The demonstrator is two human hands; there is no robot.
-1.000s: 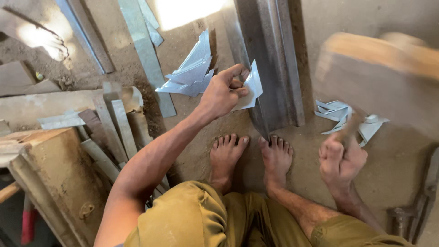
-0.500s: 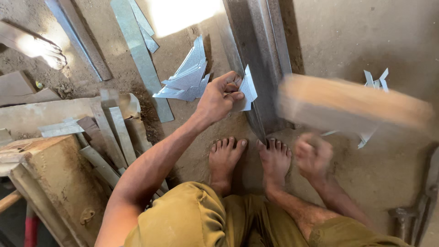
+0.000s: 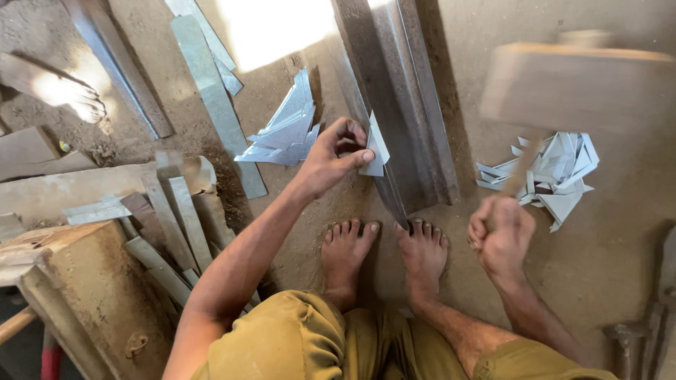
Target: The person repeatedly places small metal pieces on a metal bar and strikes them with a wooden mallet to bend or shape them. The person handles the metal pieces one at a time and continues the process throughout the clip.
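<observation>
At twelve o'clock of feet: left hand (image 3: pixel 331 158) pinches sheet piece (image 3: pixel 374 149) on rail (image 3: pixel 401 112); right hand (image 3: pixel 501 232) grips raised mallet (image 3: pixel 577 84). Best keep fingers clear, strike square.

The floor (image 3: pixel 620 267) is bare packed earth, brown and dusty, with a bright patch of sunlight (image 3: pixel 271 28) falling near the far edge. Long flat metal strips (image 3: pixel 211 91) lie on the dirt at the left, running away at a slant. Closer in, at the left, stands a rusty, worn block (image 3: pixel 77 295) with grey offcut strips (image 3: pixel 172 211) leaning against it. Another sunlit spot (image 3: pixel 67 91) glares at the far left.
</observation>
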